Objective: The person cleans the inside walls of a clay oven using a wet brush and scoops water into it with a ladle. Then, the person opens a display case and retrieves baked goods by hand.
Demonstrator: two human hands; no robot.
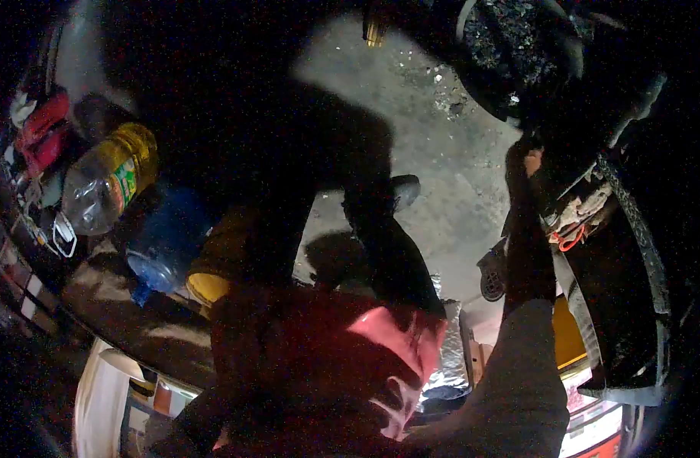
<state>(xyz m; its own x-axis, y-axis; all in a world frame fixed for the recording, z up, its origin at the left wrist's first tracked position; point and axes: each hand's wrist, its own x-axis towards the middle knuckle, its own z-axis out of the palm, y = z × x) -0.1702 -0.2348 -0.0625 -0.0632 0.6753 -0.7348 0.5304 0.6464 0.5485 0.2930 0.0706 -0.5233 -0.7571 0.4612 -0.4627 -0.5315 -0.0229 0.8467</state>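
Note:
My right arm reaches forward on the right side of the view, in a grey sleeve. My right hand (531,162) is in deep shadow at its end, close to the lower edge of a dark round container (514,53) with dark, crumbly bits in it. Its fingers are too dark to make out, so I cannot tell whether they grip anything. Beside the forearm is a dark open bag or case (621,290), with crumpled pale material (586,206) and a red-orange loop (571,243) at its edge. My left hand is not visible.
Grey floor (457,191) with scattered pale debris (449,99) lies ahead. On the left are a large plastic bottle (109,183) with a green label, a blue water bottle (157,267) and a yellow container (208,284). Silver foil-like material (451,359) lies beside my red clothing.

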